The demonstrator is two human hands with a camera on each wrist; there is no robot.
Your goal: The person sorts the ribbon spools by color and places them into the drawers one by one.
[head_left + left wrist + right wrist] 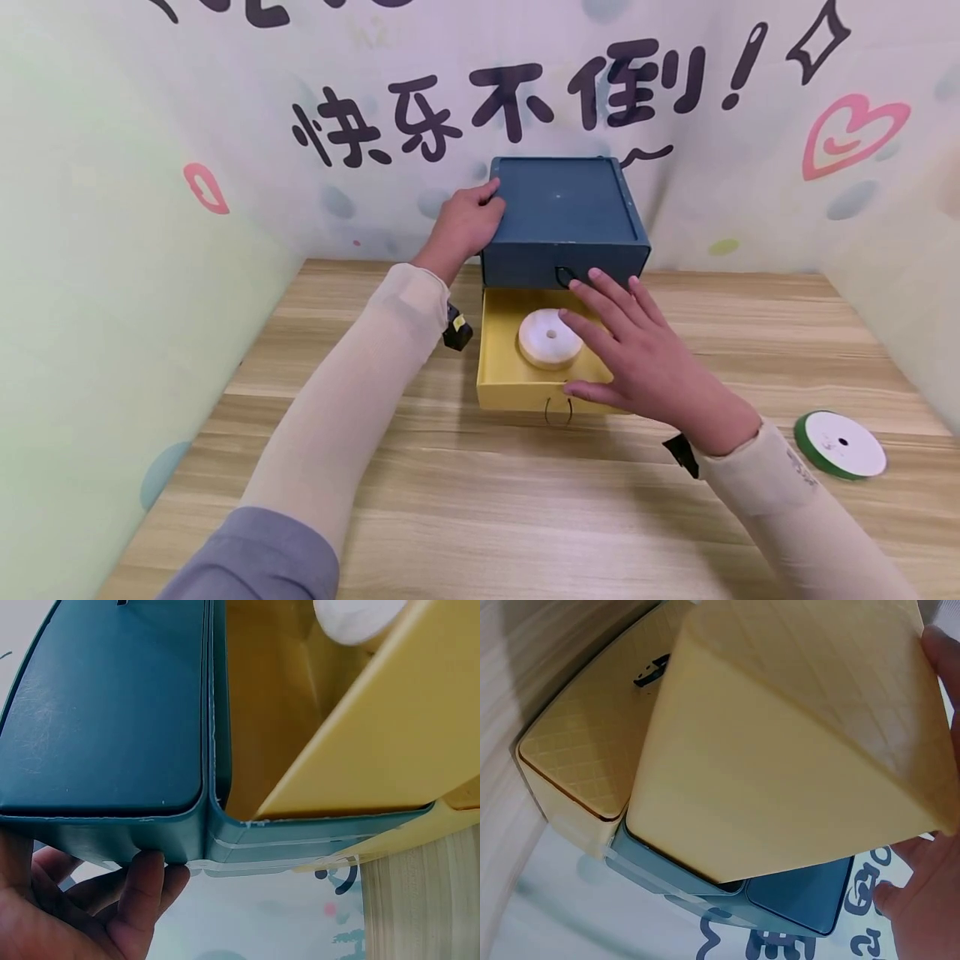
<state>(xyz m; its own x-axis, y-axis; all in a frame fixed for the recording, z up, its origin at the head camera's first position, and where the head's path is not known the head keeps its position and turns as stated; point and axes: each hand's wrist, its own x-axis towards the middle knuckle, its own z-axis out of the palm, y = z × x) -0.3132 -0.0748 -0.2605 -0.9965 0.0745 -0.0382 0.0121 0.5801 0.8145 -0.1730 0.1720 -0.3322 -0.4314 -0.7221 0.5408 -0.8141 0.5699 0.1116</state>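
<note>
A small cabinet with a blue top unit (566,204) stands against the back wall. Below it, a yellow drawer (517,396) is pulled out, holding a white ribbon spool (550,337). My left hand (467,221) rests on the blue unit's upper left edge; in the left wrist view its fingertips (150,862) touch the side. Spread wide, my right hand (637,354) reaches over the drawer's right part with nothing held. Its thumb is by the drawer front, and the right wrist view shows the thumb (939,649) right at the drawer's edge.
A ribbon spool with green edge (840,444) lies on the wooden table (525,500) at the right. Under the pulled-out drawer, another yellow drawer (589,735) with a dark pull sits closed. Printed cloth walls (420,192) enclose the back and sides.
</note>
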